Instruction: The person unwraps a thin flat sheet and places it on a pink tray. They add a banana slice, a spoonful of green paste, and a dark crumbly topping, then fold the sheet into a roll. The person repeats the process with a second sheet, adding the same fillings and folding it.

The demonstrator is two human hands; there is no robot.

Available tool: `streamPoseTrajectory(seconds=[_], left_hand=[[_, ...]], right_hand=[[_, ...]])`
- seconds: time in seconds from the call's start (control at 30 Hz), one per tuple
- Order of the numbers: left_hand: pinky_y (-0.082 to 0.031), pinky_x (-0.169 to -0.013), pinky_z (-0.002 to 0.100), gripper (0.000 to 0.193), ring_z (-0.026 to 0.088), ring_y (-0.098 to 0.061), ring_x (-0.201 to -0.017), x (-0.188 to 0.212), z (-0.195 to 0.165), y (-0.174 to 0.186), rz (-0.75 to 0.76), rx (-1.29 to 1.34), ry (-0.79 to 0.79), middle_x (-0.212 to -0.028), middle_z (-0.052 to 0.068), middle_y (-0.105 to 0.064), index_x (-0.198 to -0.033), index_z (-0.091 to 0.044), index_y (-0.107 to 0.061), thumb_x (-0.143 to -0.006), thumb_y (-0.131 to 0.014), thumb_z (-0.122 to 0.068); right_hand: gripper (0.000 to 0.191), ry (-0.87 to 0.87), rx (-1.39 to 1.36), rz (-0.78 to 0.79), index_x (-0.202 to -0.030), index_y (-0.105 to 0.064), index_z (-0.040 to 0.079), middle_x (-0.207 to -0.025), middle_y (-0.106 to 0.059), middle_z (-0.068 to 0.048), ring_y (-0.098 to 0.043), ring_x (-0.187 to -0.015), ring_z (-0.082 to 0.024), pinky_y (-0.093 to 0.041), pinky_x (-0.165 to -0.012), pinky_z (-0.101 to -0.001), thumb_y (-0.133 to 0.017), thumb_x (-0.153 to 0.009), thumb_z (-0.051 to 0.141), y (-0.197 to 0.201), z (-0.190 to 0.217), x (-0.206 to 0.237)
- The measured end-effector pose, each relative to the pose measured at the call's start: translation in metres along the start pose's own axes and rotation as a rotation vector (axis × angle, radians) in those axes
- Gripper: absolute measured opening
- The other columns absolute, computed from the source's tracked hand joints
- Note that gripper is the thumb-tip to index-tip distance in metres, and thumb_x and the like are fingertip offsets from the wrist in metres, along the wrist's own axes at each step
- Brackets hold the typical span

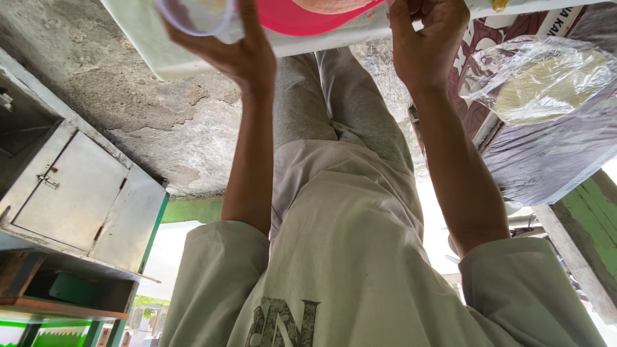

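Note:
My left hand [225, 45] is curled around a clear round container [193, 16] at the top left; only its rim shows. The container rests against a white board [167, 54] that spans the top of the view. A pink bowl [302, 16] sits on that board between my hands. My right hand [424, 38] has its fingers closed on the board's near edge, right of the bowl. Both forearms reach up from my pale shirt [347, 270]. The board cuts off my fingertips and whatever lies in the bowl.
A clear plastic bag of pale yellow flat rounds [546, 80] lies on a dark covered surface at the right. A grey metal cabinet [77, 186] with a latch stands at the left. Cracked concrete floor [160, 109] lies under my grey trousers. A green wooden post [588, 225] is at the right edge.

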State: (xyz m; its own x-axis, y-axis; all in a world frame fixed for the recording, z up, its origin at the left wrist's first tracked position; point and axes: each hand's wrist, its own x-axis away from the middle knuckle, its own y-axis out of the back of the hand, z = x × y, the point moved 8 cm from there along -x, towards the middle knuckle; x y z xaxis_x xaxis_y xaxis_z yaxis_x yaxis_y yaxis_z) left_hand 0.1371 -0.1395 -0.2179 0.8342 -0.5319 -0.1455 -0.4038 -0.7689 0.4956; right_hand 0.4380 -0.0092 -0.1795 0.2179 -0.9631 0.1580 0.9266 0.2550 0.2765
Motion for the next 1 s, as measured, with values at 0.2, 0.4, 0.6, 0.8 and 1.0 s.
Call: streamPoseTrajectory(seconds=[0.2,0.4,0.6,0.8,1.0], left_hand=[[-0.04,-0.127,0.055,0.102,0.036,-0.04,-0.149,-0.023,0.038,0.017,0.038,-0.061,0.076,-0.157,0.019,-0.032,-0.163,-0.014,-0.011,-0.096,-0.086,-0.034],[-0.038,-0.124,0.058,0.106,0.04,-0.034,-0.15,-0.018,0.01,0.02,-0.062,-0.311,-0.045,-0.161,0.018,-0.027,-0.16,-0.008,-0.016,-0.087,-0.089,-0.034],[-0.055,-0.092,0.034,0.068,0.024,-0.059,-0.113,0.06,-0.045,-0.001,0.117,0.146,0.349,-0.141,0.013,-0.053,-0.151,-0.007,-0.04,-0.097,-0.078,-0.02],[-0.052,-0.115,0.041,0.062,0.025,-0.058,-0.134,0.108,-0.061,-0.052,0.396,0.68,0.839,-0.142,0.015,-0.057,-0.153,-0.002,-0.032,-0.102,-0.067,-0.011],[-0.048,-0.116,0.047,0.04,0.026,-0.061,-0.131,0.106,-0.046,-0.075,0.393,0.873,1.05,-0.135,0.014,-0.064,-0.142,0.001,-0.051,-0.107,-0.057,-0.017]], right_hand=[[0.018,0.112,0.082,0.04,-0.092,-0.066,0.001,-0.082,-0.07,-0.006,-0.065,-0.069,-0.012,-0.051,-0.065,-0.0266,-0.075,-0.107,-0.004,-0.009,0.011,-0.003],[0.021,0.145,0.106,0.038,-0.091,-0.064,-0.001,-0.08,-0.067,-0.007,-0.062,-0.07,-0.015,-0.049,-0.063,-0.0261,-0.075,-0.108,-0.003,-0.017,0.02,-0.006],[0.023,0.18,0.163,0.044,-0.089,-0.064,0.002,-0.079,-0.068,-0.005,-0.065,-0.069,-0.013,-0.052,-0.066,-0.0271,-0.077,-0.109,0.001,-0.024,0.024,-0.006],[0.026,0.234,0.354,-0.048,-0.082,-0.064,0.003,-0.068,-0.064,-0.005,-0.053,-0.055,-0.014,-0.04,-0.056,-0.0286,-0.08,-0.102,0.002,-0.008,0.026,-0.007],[0.013,0.364,0.267,-0.074,-0.098,-0.067,0.002,-0.081,-0.069,-0.005,-0.066,-0.068,-0.015,-0.053,-0.063,-0.0292,-0.075,-0.107,0.001,0.004,0.022,-0.003]])
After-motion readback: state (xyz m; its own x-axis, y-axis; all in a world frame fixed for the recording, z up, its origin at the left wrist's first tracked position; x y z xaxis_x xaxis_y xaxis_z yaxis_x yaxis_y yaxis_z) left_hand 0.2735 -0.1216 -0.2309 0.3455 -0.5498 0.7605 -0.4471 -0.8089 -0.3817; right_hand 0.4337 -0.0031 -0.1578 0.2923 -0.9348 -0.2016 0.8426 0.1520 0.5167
